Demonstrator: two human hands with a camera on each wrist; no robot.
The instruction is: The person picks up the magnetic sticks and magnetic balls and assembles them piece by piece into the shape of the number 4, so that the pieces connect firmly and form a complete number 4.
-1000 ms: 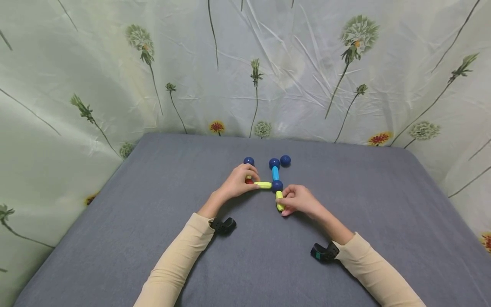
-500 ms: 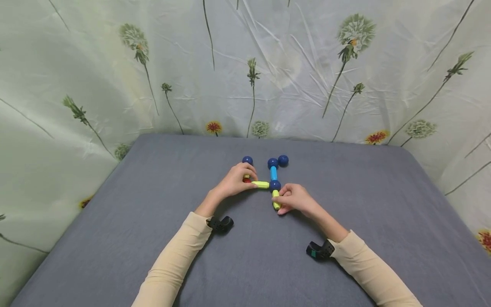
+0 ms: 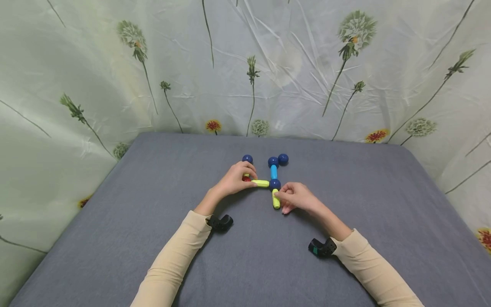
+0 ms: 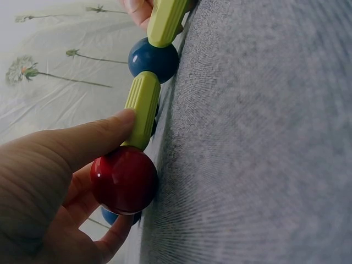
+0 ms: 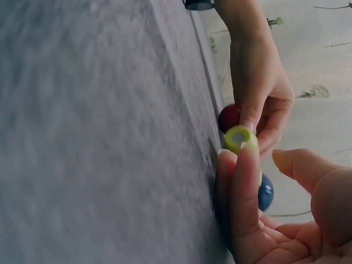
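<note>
Magnetic rods and balls form a joined shape on the grey surface. My left hand [image 3: 234, 179] holds it at the left corner, thumb on a yellow-green rod [image 4: 142, 107] and fingers curled behind the red ball [image 4: 125, 180]. That rod runs right to a blue ball [image 3: 274, 184]. From this ball a light-blue rod [image 3: 273, 172] reaches back to another blue ball, and a second yellow-green rod [image 3: 275, 199] points toward me. Beside this near rod is my right hand [image 3: 299, 197]; its fingers touch the rod in the right wrist view, its thumb apart.
A blue ball [image 3: 283, 158] sits against or close beside the far end ball. Behind my left hand is another blue ball [image 3: 247, 158]. The grey cloth-covered surface [image 3: 245, 256] ends at a flower-printed curtain [image 3: 299, 85].
My right hand has loosened its pinch on the near yellow-green rod and shifted slightly right. The left hand keeps its hold. The view has shifted a little.
</note>
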